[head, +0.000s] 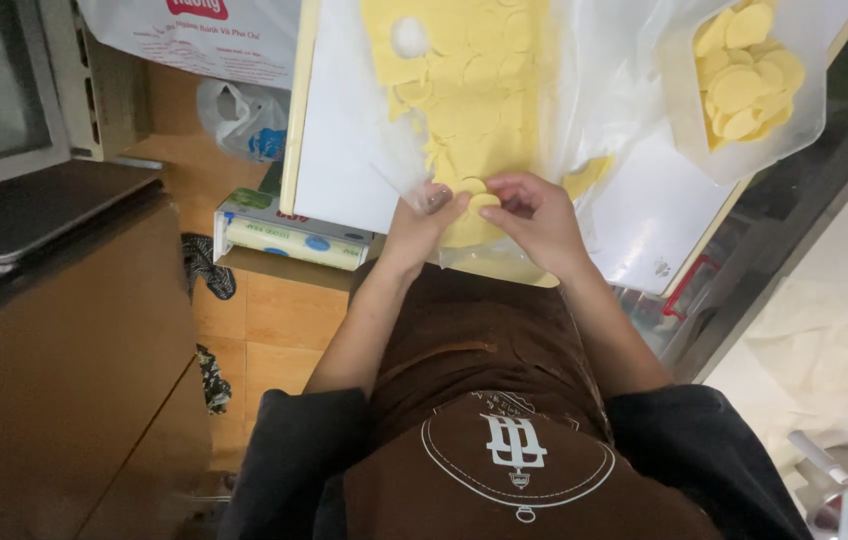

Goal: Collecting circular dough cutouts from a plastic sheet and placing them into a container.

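Both hands meet at the sheet's (474,110) six o'clock edge. The left hand (424,215) pinches a cutter (437,199); the right hand's (534,210) fingertips lift a dough disc (484,203), destined seemingly for the tub (689,130) at two o'clock.

The dough sheet (469,100) was pale yellow, as were the cut rounds in the clear tub (804,120) at the white board's (344,150) far corner. The apron (484,400) was brown with a white emblem.
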